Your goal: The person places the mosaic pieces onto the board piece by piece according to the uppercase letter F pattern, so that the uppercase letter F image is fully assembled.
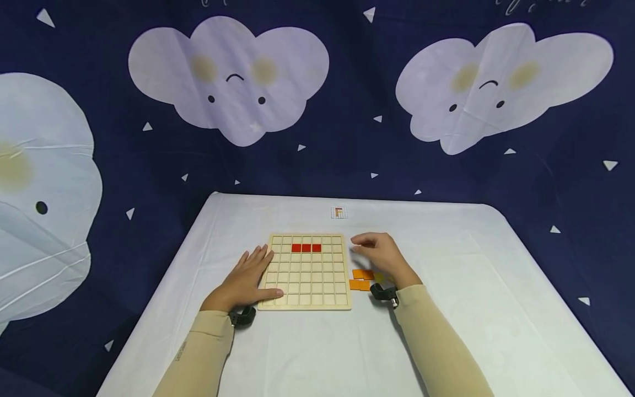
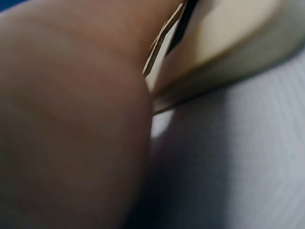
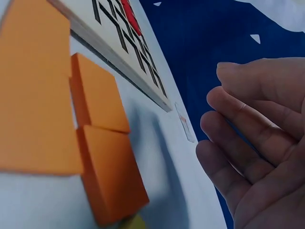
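My left hand (image 1: 245, 279) lies spread over the left side of a wooden grid board (image 1: 317, 284), fingers on its edge and thumb across a lower corner. In the left wrist view, blurred skin hides most of the board's edge (image 2: 228, 62). Three red squares (image 1: 306, 248) sit side by side in a row near the board's far end. Off the board's right side hovers my right hand (image 1: 383, 253), fingers loosely bent with nothing visible between them. Nearest to it on the cloth are orange tiles (image 3: 102, 100), with a yellow piece (image 1: 379, 277) partly hidden by the wrist.
Beyond the board lies a small card (image 1: 339, 212) with a coloured grid pattern. White cloth covers the table (image 1: 476, 275). A dark blue curtain (image 1: 347, 160) with printed clouds hangs behind the far edge. Each wrist wears a black band.
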The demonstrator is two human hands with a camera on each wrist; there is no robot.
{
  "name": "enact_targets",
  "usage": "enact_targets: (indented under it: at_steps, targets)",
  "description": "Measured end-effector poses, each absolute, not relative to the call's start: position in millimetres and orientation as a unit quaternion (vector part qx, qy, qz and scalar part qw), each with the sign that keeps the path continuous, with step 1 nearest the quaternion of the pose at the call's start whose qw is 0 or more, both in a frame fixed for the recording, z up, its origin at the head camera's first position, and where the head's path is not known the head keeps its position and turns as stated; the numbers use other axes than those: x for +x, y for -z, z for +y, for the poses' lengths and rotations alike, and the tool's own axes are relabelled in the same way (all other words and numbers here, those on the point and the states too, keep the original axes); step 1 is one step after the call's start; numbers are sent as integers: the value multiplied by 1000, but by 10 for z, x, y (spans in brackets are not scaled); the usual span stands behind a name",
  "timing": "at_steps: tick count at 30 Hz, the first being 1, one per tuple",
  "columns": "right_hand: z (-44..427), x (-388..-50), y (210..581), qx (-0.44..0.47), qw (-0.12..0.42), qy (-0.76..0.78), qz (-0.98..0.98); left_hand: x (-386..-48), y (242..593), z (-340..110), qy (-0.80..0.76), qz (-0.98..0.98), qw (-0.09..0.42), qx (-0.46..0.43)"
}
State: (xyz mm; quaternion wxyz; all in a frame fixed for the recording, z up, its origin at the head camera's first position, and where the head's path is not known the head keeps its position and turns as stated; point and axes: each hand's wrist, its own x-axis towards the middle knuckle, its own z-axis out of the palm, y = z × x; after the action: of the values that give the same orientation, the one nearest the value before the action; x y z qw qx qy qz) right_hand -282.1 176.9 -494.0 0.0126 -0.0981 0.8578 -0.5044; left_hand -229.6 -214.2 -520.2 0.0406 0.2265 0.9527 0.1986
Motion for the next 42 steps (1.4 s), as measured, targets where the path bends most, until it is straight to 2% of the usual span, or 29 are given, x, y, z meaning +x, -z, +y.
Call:
enact_targets:
  at_steps: [10, 20, 42]
  targets:
    - [1894, -2673, 4947, -127, 57, 458, 878, -2280, 5193, -2175, -195, 953, 43, 226]
    - [1922, -2589, 5034, -177, 72, 425, 885, -2286, 5176, -2167, -199, 953, 36, 227]
    - [1948, -2522, 5098, -235, 39, 377, 895, -2301, 5236, -2166, -203, 950, 35, 233]
